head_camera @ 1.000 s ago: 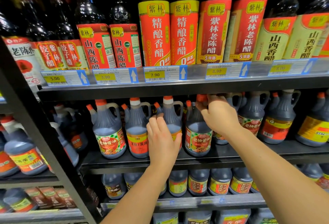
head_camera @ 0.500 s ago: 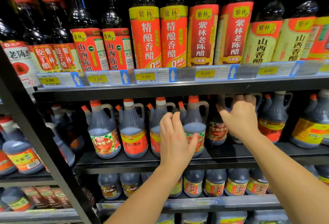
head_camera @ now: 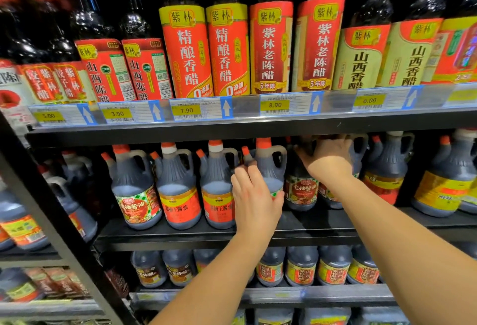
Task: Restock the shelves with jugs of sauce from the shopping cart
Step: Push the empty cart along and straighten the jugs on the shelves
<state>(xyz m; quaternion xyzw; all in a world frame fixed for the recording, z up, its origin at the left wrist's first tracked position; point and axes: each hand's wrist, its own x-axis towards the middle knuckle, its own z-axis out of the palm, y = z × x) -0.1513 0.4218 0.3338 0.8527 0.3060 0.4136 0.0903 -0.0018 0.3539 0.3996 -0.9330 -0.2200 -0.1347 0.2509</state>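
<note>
Head view: left grip [head_camera: 255, 195] flat on heavy, slick, rigid jug [head_camera: 271, 167]; right grip [head_camera: 327, 162] curled over next jug [head_camera: 358, 162]; lift by handle [head_camera: 280, 154] above left grip.

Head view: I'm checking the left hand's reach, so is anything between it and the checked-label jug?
Nothing visible. The left hand lies on the front of the checked-label jug, covering most of its label; the red-label jug stands beside it, not between.

Your jugs of sauce [head_camera: 178, 185] stand upright side by side on the middle shelf [head_camera: 167, 239], dark-filled, orange-capped, handles to the right, red and yellow labels facing you.
</note>
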